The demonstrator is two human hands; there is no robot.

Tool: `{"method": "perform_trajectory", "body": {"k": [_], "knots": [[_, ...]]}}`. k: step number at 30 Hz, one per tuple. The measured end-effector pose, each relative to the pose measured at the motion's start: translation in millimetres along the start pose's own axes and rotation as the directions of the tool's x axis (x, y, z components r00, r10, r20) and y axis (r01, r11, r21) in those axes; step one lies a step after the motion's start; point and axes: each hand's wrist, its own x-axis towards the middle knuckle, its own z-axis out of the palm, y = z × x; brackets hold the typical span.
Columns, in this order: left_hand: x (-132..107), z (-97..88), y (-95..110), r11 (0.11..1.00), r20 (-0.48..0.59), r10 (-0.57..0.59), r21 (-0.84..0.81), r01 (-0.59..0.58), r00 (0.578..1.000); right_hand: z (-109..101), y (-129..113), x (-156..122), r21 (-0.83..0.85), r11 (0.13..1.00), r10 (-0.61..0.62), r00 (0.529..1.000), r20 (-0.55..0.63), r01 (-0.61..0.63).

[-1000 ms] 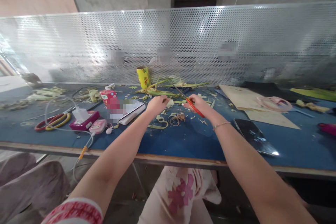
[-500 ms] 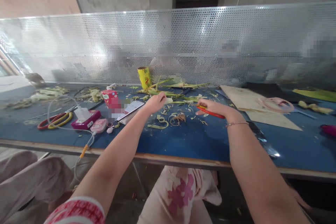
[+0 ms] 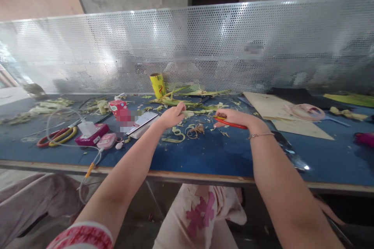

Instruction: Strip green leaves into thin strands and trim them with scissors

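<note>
My left hand [image 3: 173, 116] is closed just above the table, and a pale green plant strip [image 3: 187, 114] sticks out from its fingertips toward the right. In my right hand [image 3: 229, 116] is a pair of scissors; the red handle [image 3: 238, 125] shows below the fingers, while the blades are mostly hidden. Between and below both hands lie curled pale peelings [image 3: 177, 137] and a small brown tangle of fibre [image 3: 199, 128]. Long green leafy stalks [image 3: 201, 106] stretch out just behind the hands.
On the left are a phone [image 3: 142, 123], a red drink carton [image 3: 119, 109], a purple power strip [image 3: 92, 135] with cables and another pair of scissors [image 3: 57, 137]. A yellow tube [image 3: 158, 85] stands before the perforated metal screen [image 3: 117, 39]. Cardboard sheets [image 3: 265, 107] lie to the right.
The view has tipped slightly downward and shifted a little to the right. My right hand has come slightly nearer my left, still with the scissors in it.
</note>
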Motion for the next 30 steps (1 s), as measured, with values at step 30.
{"method": "perform_trajectory", "body": {"k": [30], "knots": [[-1.3, -0.4, 10.7, 0.997, 0.085, 0.071, -0.010, -0.071, 0.994, 0.3, -11.2, -2.4, -0.040, 0.999, -0.015, 0.996, 0.083, 0.018]]}}
